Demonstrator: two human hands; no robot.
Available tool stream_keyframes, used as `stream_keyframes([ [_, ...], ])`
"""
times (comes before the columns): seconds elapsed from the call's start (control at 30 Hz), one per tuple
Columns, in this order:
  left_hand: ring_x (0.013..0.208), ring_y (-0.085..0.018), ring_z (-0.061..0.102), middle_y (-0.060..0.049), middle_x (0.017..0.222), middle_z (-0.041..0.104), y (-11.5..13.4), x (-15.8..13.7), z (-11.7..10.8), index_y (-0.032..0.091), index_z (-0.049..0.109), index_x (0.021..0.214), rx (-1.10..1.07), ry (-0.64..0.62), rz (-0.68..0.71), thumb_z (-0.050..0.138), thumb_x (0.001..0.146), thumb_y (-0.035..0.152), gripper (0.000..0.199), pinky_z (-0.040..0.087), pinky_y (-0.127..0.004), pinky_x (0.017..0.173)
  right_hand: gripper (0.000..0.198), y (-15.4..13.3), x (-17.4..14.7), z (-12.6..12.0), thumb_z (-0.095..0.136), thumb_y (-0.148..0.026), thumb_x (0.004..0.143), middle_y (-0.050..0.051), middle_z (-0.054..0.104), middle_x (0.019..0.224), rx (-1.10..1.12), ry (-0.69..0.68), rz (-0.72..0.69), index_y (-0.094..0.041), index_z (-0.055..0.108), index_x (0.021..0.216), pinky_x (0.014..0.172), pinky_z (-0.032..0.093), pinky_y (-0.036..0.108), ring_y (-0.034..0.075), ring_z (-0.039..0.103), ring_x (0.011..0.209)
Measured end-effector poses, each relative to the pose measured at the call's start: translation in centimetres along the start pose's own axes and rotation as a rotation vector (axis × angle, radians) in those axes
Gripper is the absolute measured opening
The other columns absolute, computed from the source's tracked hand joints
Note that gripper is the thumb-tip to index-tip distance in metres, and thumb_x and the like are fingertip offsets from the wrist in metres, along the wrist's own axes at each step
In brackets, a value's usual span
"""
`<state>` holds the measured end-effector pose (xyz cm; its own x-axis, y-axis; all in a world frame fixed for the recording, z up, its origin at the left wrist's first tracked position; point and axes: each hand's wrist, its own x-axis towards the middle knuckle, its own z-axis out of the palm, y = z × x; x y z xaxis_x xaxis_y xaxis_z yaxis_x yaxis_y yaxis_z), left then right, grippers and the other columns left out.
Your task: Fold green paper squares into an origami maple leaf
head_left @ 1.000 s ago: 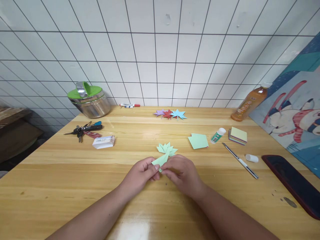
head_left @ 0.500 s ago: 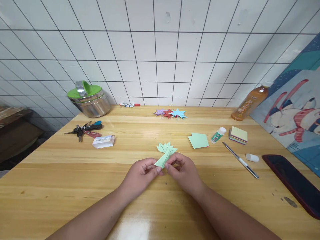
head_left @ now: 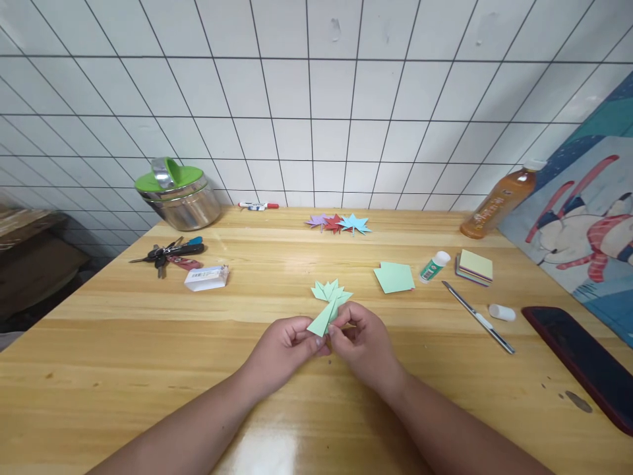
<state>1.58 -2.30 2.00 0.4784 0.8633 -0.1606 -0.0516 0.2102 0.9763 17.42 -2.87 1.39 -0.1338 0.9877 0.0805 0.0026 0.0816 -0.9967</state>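
Paper (head_left: pixel 320 322) of pale green, folded into a flared strip, is held between two hands near the middle of the head view, over a light wooden tabletop (head_left: pixel 123 349). The left hand (head_left: pixel 281 349) grips its lower end narrowly between thumb and fingers; the right hand (head_left: pixel 366 343) pinches its right edge, thumb and forefinger nearly together. Its upper part meets a spiky pale green paper piece (head_left: pixel 325 290); whether the two are joined cannot be told. Farther back, a purple paper leaf (head_left: pixel 318 221), a red paper leaf (head_left: pixel 333 224) and a light blue paper leaf (head_left: pixel 355 225) overlap in a row near a white tiled wall (head_left: pixel 331 145). To the right lie a flat pale green sheet (head_left: pixel 395 278), a green-and-white glue stick (head_left: pixel 434 268) and a slim silver craft knife (head_left: pixel 478 317).
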Motion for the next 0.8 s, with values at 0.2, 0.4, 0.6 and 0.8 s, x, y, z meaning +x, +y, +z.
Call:
stream_keyframes([
  [0.2, 0.062, -0.01, 0.055, 0.002, 0.063, 0.063, 0.06, -0.01, -0.17, 0.014, 0.067, 0.072, -0.081, -0.025, 0.002, 0.066, 0.074, 0.028, 0.014, 0.045, -0.021, 0.065, 0.014, -0.09, -0.2, 0.33, 0.057, -0.019, 0.072, -0.003, 0.051, 0.066, 0.029, -0.01, -0.007, -0.019, 0.046, 0.065, 0.051, 0.047, 0.022, 0.01, 0.054, 0.056],
  [0.4, 0.074, -0.015, 0.059, -0.002, 0.073, 0.068, -0.25, -0.01, -0.64, 0.014, 0.069, 0.08, -0.035, 0.042, 0.006, 0.066, 0.073, 0.026, 0.014, 0.045, -0.026, 0.073, 0.014, -0.14, -0.11, 0.29, 0.06, -0.021, 0.073, -0.001, 0.057, 0.078, 0.015, -0.01, 0.025, -0.021, 0.048, 0.081, 0.057, 0.049, 0.023, 0.012, 0.058, 0.069],
  [0.6, 0.066, -0.011, 0.057, 0.001, 0.067, 0.066, 0.07, -0.14, -0.61, 0.015, 0.068, 0.076, 0.005, 0.074, 0.024, 0.066, 0.074, 0.026, 0.012, 0.044, -0.021, 0.066, 0.056, 0.22, 0.01, 0.06, 0.07, -0.025, 0.067, 0.003, 0.058, 0.101, 0.093, -0.031, 0.199, -0.027, 0.041, 0.115, 0.062, 0.051, 0.028, 0.015, 0.062, 0.075],
  [0.8, 0.071, -0.014, 0.06, -0.001, 0.072, 0.069, -0.1, -0.05, -0.77, 0.015, 0.069, 0.078, 0.054, 0.091, 0.026, 0.064, 0.074, 0.024, 0.011, 0.045, -0.023, 0.068, 0.023, 0.05, 0.42, -0.03, 0.074, -0.032, 0.063, 0.003, 0.066, 0.076, 0.211, -0.102, 0.293, -0.016, 0.059, 0.072, 0.067, 0.049, 0.03, 0.016, 0.063, 0.071],
])
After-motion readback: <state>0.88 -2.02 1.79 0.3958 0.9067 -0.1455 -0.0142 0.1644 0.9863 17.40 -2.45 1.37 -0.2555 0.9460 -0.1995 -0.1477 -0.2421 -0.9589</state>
